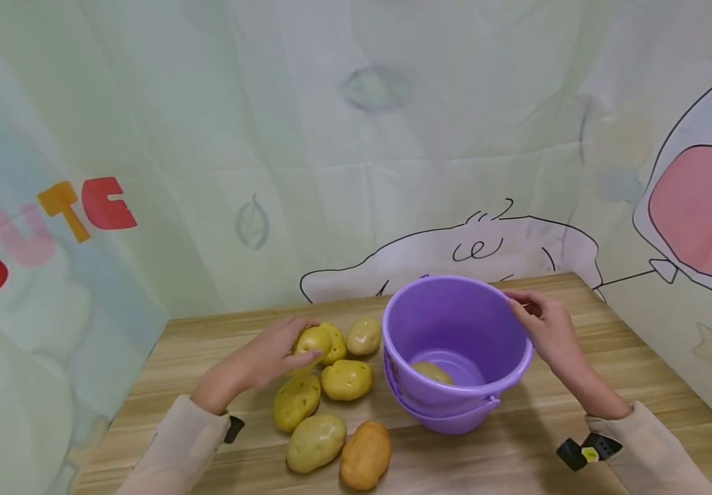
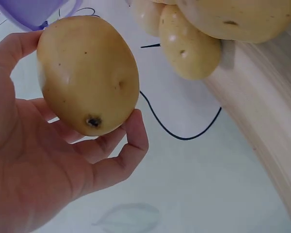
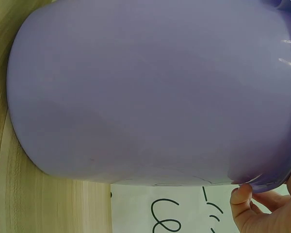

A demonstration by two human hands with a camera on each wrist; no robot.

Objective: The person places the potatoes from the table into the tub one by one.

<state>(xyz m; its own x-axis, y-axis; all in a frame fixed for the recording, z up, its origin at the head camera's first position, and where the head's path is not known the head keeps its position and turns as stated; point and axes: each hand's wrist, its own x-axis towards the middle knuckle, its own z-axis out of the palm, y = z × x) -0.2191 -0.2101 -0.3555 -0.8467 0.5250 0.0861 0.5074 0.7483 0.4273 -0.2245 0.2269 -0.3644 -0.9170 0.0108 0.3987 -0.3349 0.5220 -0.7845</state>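
My left hand (image 1: 274,352) grips a yellow potato (image 2: 89,77), its thumb on one side and its fingers curled round the other. In the head view this potato (image 1: 314,342) overlaps the potatoes behind it. A purple bucket (image 1: 455,405) stands upright to the right of the potatoes, and one potato (image 1: 433,372) lies inside on its bottom. My right hand (image 1: 544,326) pinches the bucket's rim at the far right side. The right wrist view is mostly filled by the bucket's outer wall (image 3: 150,92), with the right fingers at its rim in the lower corner.
Several loose potatoes lie on the wooden table left of the bucket, among them a brownish one (image 1: 365,455) and a pale one (image 1: 316,443) near the front. The bucket's handle (image 1: 417,411) hangs down its front. A printed cloth (image 1: 269,137) rises behind the table (image 1: 151,385).
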